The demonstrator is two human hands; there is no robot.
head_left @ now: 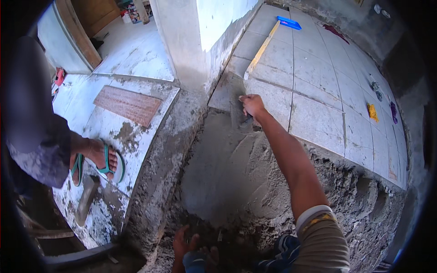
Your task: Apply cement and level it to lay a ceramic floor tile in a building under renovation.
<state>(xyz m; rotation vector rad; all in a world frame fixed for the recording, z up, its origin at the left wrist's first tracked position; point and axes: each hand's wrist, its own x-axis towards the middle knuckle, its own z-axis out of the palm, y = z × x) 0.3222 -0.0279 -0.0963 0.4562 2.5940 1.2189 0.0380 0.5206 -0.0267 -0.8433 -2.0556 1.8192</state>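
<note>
My right grip [251, 107] is closed around a grey trowel [236, 109] at the far end of the smoothed mortar [211, 166], beside the tiles [316, 127]; my left grip [183, 245] is loosely open, seemingly empty. I judge light, even, flat strokes best.

No readable words, numbers or signs; markings on the colourful container [134, 13] toward the white floor's [132, 50] far edge are too small.
</note>
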